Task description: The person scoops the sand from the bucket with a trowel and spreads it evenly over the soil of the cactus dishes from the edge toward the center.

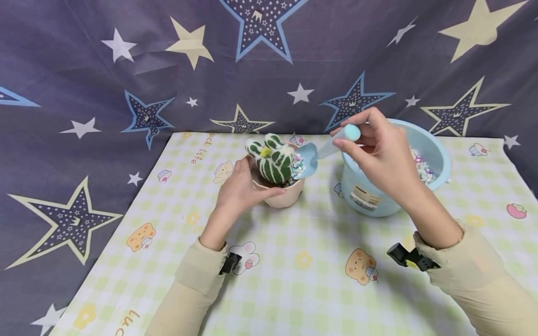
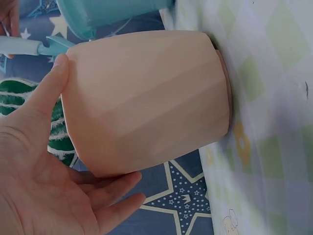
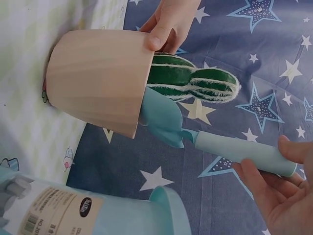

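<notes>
A green cactus with white fuzzy ribs (image 1: 275, 171) stands in a pale peach flowerpot (image 1: 283, 200) on the table. My left hand (image 1: 237, 191) holds the pot by its rim, thumb on the near side and fingers round the left. In my right hand (image 1: 388, 161), the thumb and fingers pinch the handle end of a light blue trowel (image 3: 164, 117). Its blade tilts down over the pot's right rim, beside the cactus, with small coloured pebbles (image 1: 299, 166) on it. In the right wrist view, the blade's tip is hidden behind the pot's rim.
A light blue bucket (image 1: 350, 179) with a label stands right of the pot, partly behind my right hand. Similar pebbles (image 1: 423, 171) lie inside it. A checked cloth (image 1: 311, 289) covers the table. A dark star-patterned curtain (image 1: 269, 84) hangs behind.
</notes>
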`<action>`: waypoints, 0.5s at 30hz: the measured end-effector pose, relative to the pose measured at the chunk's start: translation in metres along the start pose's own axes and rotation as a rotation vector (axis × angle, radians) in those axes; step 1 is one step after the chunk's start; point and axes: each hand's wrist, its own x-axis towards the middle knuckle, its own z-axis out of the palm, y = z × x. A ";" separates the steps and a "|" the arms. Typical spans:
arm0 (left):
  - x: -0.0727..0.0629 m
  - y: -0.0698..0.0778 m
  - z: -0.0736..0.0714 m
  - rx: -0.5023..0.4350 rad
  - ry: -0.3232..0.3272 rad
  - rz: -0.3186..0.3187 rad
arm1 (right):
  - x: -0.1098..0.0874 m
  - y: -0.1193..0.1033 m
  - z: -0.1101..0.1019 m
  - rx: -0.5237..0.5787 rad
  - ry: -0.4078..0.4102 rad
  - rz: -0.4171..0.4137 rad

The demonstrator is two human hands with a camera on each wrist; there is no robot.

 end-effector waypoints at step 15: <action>0.000 0.002 0.000 0.054 0.017 -0.017 | -0.001 0.000 -0.008 -0.019 0.041 0.009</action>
